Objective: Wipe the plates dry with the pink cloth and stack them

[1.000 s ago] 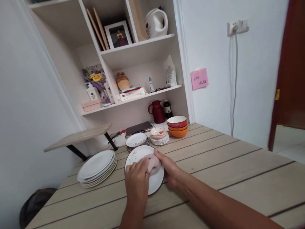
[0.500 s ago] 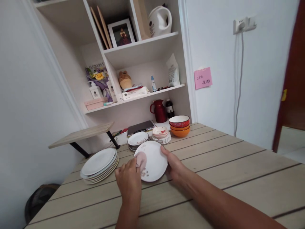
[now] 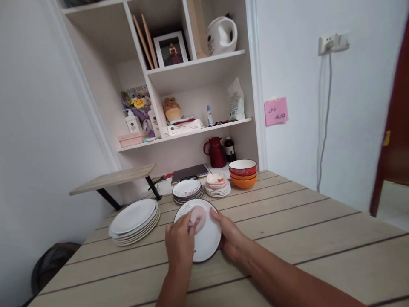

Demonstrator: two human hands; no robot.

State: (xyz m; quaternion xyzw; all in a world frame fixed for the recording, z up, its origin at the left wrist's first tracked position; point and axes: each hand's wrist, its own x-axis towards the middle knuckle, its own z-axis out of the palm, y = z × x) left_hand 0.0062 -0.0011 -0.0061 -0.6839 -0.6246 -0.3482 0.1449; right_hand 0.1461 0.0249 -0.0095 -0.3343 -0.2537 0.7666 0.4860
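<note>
A white plate (image 3: pixel 209 238) with a dark rim and a floral print is tilted toward me above the table. My right hand (image 3: pixel 231 234) grips its right edge, thumb on the upper face and fingers underneath. In my left hand (image 3: pixel 180 238) is a soft, round pink pad (image 3: pixel 198 218), pinched at its left side and pressed on the plate's face. The fingers cover part of the pad and the plate's left edge. Just behind the held plate stands a stack of dark-rimmed floral plates (image 3: pixel 187 188).
White plates (image 3: pixel 133 216) are stacked at left by a small raised shelf (image 3: pixel 111 179). Small pink dishes (image 3: pixel 216 180) rest on saucers (image 3: pixel 219 192). Red and orange bowls (image 3: pixel 243 175) are stacked at back right. Behind them stand a red jug (image 3: pixel 216 152) and a dark bottle (image 3: pixel 229 149).
The pink pad and my left hand have moved right across the plate, from its left edge toward its upper middle. The plate sits slightly lower and left, with its dark rim more visible.
</note>
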